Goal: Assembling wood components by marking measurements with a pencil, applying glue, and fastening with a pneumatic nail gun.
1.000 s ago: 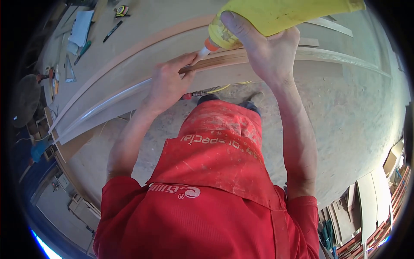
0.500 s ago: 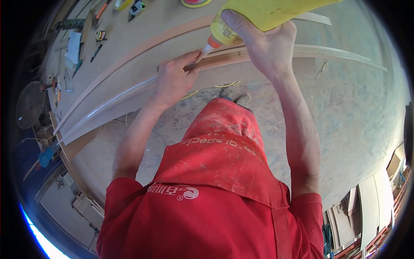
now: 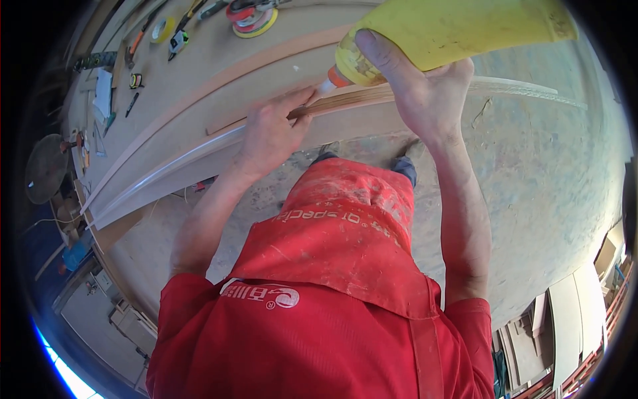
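My right hand (image 3: 432,96) grips a yellow squeeze bottle (image 3: 465,33), thumb on its near side. The bottle lies tilted, its orange collar and whitish nozzle (image 3: 325,86) pointing down and left. The nozzle's tip meets the edge of a long wooden strip (image 3: 359,100) beside the fingers of my left hand (image 3: 276,130). That hand is closed around the strip, forefinger stretched along the nozzle tip; the exact contact is partly hidden. Left of my left hand, a glossy whitish line (image 3: 193,156) runs along the strip's edge.
A flat orange-tinted strip (image 3: 219,83) lies beyond on the workbench (image 3: 186,93). Farther back are a sander (image 3: 252,20), a tape measure (image 3: 178,43), a roll of yellow tape (image 3: 162,30) and a hammer (image 3: 136,43). Boards (image 3: 565,326) lean at the lower right.
Both hands and the bottle have shifted slightly right along the strip. My feet stand farther apart, and more of the sander shows at the back.
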`<state>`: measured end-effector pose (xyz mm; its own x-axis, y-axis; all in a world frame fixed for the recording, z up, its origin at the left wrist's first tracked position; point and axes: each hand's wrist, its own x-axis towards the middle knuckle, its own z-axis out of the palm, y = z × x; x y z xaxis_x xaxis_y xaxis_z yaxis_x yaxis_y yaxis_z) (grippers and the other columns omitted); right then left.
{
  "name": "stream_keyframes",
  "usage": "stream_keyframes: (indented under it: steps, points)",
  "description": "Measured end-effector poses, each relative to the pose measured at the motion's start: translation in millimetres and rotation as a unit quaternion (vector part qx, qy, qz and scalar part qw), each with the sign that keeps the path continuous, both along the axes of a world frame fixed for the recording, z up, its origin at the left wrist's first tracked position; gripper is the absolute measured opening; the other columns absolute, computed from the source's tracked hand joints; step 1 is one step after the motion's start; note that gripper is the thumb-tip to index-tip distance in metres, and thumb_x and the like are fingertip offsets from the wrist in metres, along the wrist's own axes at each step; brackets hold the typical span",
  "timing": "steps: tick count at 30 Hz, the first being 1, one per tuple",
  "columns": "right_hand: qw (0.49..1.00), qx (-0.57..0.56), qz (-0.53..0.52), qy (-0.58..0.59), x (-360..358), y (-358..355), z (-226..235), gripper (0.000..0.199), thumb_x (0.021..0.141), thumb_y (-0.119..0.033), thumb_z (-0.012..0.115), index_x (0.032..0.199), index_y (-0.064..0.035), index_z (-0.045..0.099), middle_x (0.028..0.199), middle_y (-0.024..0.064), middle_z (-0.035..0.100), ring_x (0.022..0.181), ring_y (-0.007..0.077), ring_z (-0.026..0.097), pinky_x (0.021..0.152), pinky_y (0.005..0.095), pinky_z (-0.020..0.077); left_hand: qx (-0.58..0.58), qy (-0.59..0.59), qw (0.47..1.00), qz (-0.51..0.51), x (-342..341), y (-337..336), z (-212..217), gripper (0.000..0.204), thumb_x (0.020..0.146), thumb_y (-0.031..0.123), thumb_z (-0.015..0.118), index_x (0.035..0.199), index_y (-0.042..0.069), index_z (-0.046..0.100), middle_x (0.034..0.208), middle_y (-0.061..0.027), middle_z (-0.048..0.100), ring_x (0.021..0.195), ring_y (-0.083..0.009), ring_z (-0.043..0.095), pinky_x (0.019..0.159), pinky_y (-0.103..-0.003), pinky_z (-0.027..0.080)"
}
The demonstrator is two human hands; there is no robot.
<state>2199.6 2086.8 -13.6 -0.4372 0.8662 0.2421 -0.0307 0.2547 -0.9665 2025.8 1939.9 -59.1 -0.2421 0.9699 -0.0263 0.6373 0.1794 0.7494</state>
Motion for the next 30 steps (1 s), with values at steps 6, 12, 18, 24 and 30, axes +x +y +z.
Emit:
stream_keyframes:
  steps: [6,12,18,24,30]
  points:
    - [0.996,-0.043,0.032,0.071,106,103,-5,0.021,0.087,-0.013,0.079,0.102,0.0005,0.072,0.093,0.0064,0.075,0.084,0.0139,0.071,0.075,0.0296,0.0569,-0.022,0.029,0.999,0.024,117,96,-9,0.04,0.087,0.002,0.067,0.127,0.001,0.066,0.118,-0.019,0.071,0.105,-0.0318,0.071,0.091,-0.037,0.06]
    - [0.992,-0.072,0.064,0.079,211,202,-5,0.016,0.087,-0.008,0.076,0.1,0.0012,0.072,0.091,0.006,0.075,0.081,0.0135,0.071,0.073,0.0292,0.0566,-0.011,0.035,0.999,0.04,219,192,-17,0.04,0.087,0.003,0.067,0.127,0.001,0.065,0.118,-0.0187,0.07,0.107,-0.0327,0.07,0.09,-0.037,0.059]
    - [0.994,-0.076,0.051,0.067,287,260,27,0.015,0.087,-0.007,0.076,0.099,0.0015,0.072,0.088,0.0063,0.075,0.078,0.0132,0.071,0.07,0.0286,0.0564,-0.008,0.044,0.999,0.012,292,251,15,0.039,0.085,0.003,0.067,0.124,0.002,0.067,0.113,-0.0193,0.071,0.102,-0.0342,0.071,0.086,-0.038,0.059]
    - [0.995,-0.066,0.034,0.067,335,306,27,0.014,0.087,-0.007,0.076,0.097,0.0018,0.072,0.085,0.0065,0.075,0.074,0.0132,0.07,0.067,0.0279,0.0558,0.013,0.031,0.999,0.01,341,303,13,0.039,0.083,0.003,0.068,0.122,0.002,0.068,0.108,-0.0193,0.072,0.095,-0.0359,0.072,0.082,-0.039,0.059]
    - [0.998,-0.056,0.016,0.033,400,361,20,0.014,0.087,-0.007,0.076,0.096,0.0025,0.071,0.084,0.0064,0.074,0.074,0.0135,0.07,0.067,0.0279,0.0557,0.019,0.035,0.999,0.002,406,360,0,0.04,0.083,0.002,0.068,0.123,0.002,0.068,0.109,-0.0197,0.072,0.094,-0.0353,0.072,0.08,-0.038,0.06]
